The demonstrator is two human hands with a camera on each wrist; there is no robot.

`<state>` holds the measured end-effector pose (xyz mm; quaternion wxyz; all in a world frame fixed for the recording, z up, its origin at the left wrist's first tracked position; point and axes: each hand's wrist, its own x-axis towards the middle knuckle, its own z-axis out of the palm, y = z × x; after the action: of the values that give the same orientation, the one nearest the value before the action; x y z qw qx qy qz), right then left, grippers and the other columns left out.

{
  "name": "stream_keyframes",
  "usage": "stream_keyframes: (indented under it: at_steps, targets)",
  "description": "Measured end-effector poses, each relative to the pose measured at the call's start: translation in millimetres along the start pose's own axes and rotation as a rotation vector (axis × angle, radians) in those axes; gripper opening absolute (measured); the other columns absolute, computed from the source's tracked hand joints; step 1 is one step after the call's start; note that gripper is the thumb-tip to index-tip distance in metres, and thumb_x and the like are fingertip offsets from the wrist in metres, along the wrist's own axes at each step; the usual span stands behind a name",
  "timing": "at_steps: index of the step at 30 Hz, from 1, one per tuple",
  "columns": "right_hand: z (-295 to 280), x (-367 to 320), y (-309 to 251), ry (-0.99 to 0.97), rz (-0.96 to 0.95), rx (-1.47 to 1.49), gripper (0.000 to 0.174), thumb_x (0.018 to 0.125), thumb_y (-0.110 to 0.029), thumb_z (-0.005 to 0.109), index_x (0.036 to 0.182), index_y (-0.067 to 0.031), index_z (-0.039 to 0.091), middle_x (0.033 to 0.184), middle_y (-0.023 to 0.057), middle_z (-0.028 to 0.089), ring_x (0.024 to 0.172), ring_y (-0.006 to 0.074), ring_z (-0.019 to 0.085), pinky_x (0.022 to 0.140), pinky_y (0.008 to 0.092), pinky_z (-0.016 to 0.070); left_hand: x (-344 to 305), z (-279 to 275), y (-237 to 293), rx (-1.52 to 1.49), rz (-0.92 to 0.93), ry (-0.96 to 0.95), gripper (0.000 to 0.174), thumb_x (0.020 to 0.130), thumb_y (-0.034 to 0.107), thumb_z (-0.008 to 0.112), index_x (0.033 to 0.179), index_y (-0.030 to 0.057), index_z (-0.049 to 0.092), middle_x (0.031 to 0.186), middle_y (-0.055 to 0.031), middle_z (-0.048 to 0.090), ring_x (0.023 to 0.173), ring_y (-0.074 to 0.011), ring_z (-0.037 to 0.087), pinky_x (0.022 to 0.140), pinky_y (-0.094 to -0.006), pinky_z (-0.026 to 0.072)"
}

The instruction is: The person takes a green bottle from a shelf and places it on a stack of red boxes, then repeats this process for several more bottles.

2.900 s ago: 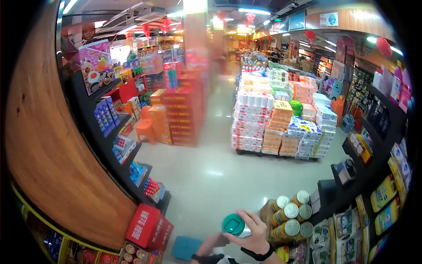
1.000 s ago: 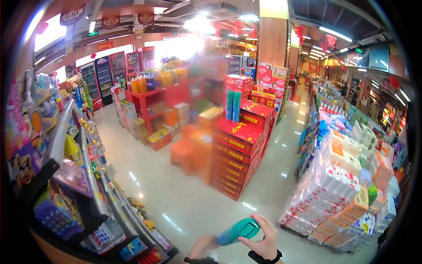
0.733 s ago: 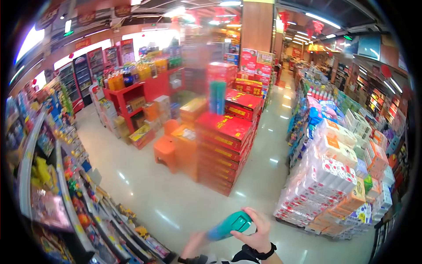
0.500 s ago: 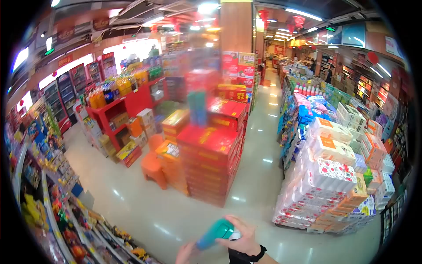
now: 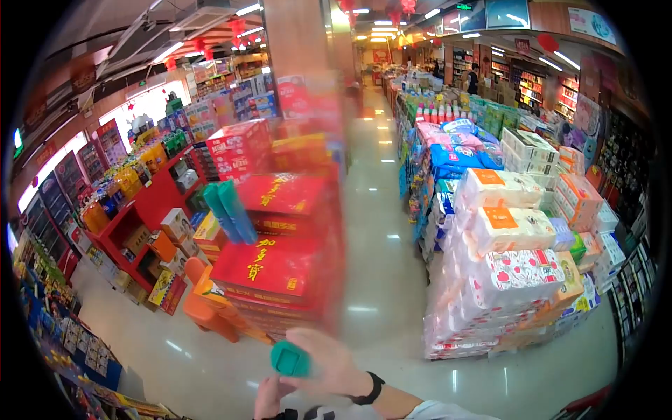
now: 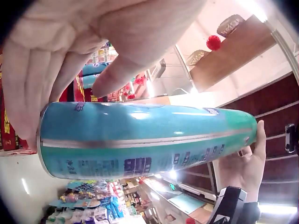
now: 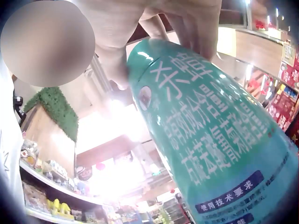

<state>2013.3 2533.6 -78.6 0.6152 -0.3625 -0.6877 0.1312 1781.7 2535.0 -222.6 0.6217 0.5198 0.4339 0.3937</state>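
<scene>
Both hands hold a teal-and-blue aerosol insecticide can [image 7: 201, 121] with large pale lettering on its side. In the head view only its green cap end [image 5: 290, 359] shows clearly, turned towards the camera. My right hand [image 5: 332, 362] grips the cap end, its fingers around the top in the right wrist view. Lower down, my left hand [image 5: 269, 397] holds the base, where fingers bend over the bottom rim of the can [image 6: 140, 140] in the left wrist view. Two similar green-blue cans [image 5: 231, 212] stand upright on the stacked red boxes [image 5: 262, 269] ahead.
An orange chair [image 5: 206, 308] stands left of the red boxes. Large packs of tissue paper [image 5: 500, 273] are piled to the right, with a tiled aisle [image 5: 374, 210] between. A red shelf unit [image 5: 147, 210] with bottles is further left; a person [image 5: 472, 79] stands far back.
The head view swung left, then back right, and came closer to the red boxes, which are now larger. The can tilted so its cap faces the camera; both hands kept their hold.
</scene>
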Motion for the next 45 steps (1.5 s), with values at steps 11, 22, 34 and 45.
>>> stream_keyframes:
  at_steps: [11,22,34,45]
  targets:
    - [14.8,93.4,88.5,0.058,0.067,-0.147,0.071,0.067,-0.024,0.09,0.125,0.003,0.058,0.121,0.0205,0.062,0.106,0.0329,0.065,0.09,0.039,0.053,151.0,-18.5,8.3,-0.311,-0.279,0.088,0.034,0.098,0.019,0.048,0.112,-0.0091,0.061,0.108,-0.0178,0.065,0.095,-0.0315,0.068,0.089,-0.0418,0.0543]
    - [106.9,231.8,186.7,0.028,0.094,-0.371,0.071,0.066,-0.007,0.085,0.128,0.0072,0.054,0.126,0.0202,0.059,0.112,0.0268,0.061,0.094,0.0371,0.0514,331.4,-99.4,44.7,-0.501,-0.23,-0.025,0.038,0.097,0.022,0.051,0.123,-0.0045,0.06,0.121,-0.0147,0.063,0.107,-0.022,0.062,0.095,-0.0367,0.0476]
    - [165.1,304.4,287.7,0.045,0.212,-0.462,0.068,0.069,0.004,0.082,0.13,0.0076,0.052,0.123,0.0155,0.059,0.111,0.0214,0.061,0.094,0.0349,0.0518,463.6,-140.0,26.9,-0.758,-0.278,-0.183,0.036,0.099,0.025,0.049,0.123,0.0008,0.06,0.127,-0.0103,0.06,0.118,-0.0225,0.054,0.104,-0.0371,0.039]
    - [177.0,345.4,342.9,0.098,0.187,-0.287,0.067,0.064,-0.014,0.091,0.12,0.0037,0.06,0.116,0.0184,0.065,0.102,0.0263,0.067,0.084,0.0345,0.055,496.7,-127.8,39.3,-0.673,-0.234,-0.071,0.036,0.098,0.002,0.048,0.133,-0.0054,0.047,0.132,-0.0132,0.055,0.129,-0.0233,0.05,0.107,-0.0345,0.0422]
